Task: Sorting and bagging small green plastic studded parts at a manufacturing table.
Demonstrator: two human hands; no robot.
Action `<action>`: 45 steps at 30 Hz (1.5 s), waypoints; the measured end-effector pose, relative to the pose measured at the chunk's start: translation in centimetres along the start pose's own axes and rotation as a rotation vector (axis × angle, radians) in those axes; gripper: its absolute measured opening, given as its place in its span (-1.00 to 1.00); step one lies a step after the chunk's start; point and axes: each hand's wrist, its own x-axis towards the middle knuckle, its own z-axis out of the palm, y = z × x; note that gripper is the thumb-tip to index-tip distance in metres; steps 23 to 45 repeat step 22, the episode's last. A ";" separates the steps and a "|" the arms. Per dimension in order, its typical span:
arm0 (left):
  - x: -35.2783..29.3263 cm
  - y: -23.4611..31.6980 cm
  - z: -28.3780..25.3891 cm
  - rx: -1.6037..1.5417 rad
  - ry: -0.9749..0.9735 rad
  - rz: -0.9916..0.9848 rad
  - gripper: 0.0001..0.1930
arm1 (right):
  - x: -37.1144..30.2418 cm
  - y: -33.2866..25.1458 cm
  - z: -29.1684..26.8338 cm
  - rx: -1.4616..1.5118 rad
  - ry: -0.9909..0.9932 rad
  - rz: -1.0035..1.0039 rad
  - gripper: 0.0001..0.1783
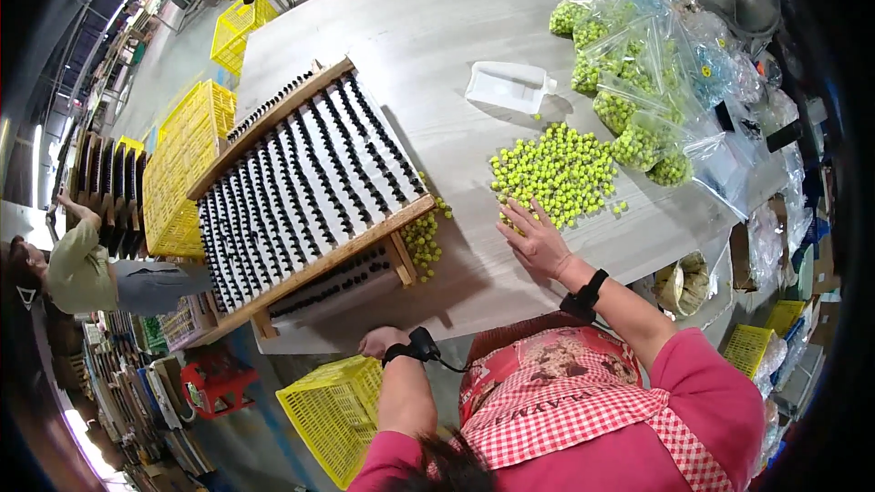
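Observation:
My right hand (540,246) lies with its fingers spread at the near edge of a pile of small yellow-green balls (556,173), fingertips touching the nearest ones. My left hand (381,341) is at the table's near edge, just below a tilted wooden-framed rack (310,182). Its fingers are mostly hidden, so what it holds, if anything, cannot be seen. White strips with rows of small black pieces fill the rack. More yellow-green balls (421,241) lie beside and partly under the rack's right end. A translucent white scoop-like container (509,87) rests on its side beyond the pile.
Clear plastic bags (629,82) of green balls stand at the table's far right. Yellow crates (187,169) stand left of the table, and another yellow crate (337,419) is below its near edge. A person (82,264) works at the left beside stacked racks. A red stool (217,384) is on the floor.

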 end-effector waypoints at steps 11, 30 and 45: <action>2.8 -3.1 -4.2 -0.326 -1.051 0.150 -0.26 | -14.3 -2.5 -4.2 0.078 -0.123 0.267 -0.65; 18.0 -8.6 -7.4 0.077 -1.414 0.443 -0.58 | -16.1 0.0 -3.5 0.047 -0.086 0.156 -0.55; 18.0 -8.6 -7.4 0.077 -1.414 0.443 -0.58 | -16.1 0.0 -3.5 0.047 -0.086 0.156 -0.55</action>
